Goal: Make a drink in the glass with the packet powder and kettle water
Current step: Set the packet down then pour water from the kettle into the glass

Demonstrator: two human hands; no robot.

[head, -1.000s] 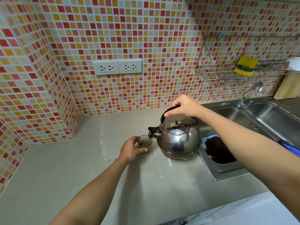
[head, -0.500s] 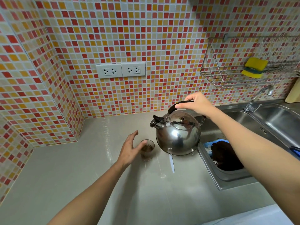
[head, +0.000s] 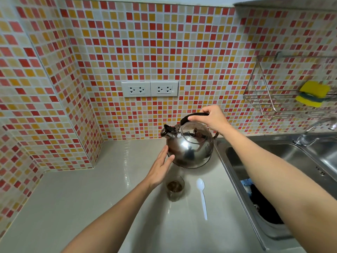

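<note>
My right hand (head: 211,118) grips the black handle of a shiny steel kettle (head: 190,146), which sits upright at the back of the counter with its spout pointing left. My left hand (head: 160,166) is open with fingers spread, its fingertips against the kettle's left side. A small glass (head: 175,188) with dark brown liquid stands on the counter just in front of the kettle, right of my left wrist. A white plastic spoon (head: 202,197) lies to the glass's right. No packet is in view.
A grey counter (head: 91,207) runs into a tiled corner at the left. A steel sink (head: 291,161) lies at the right, with a dark cloth (head: 262,207) in it and a tap (head: 310,132). A wire rack (head: 269,99) holds a yellow sponge (head: 312,95). Wall sockets (head: 149,88) sit above.
My left hand let go of the glass and rose to the kettle's side. My right hand moved the kettle back from the glass, towards the wall, and levelled it. The spoon came into view.
</note>
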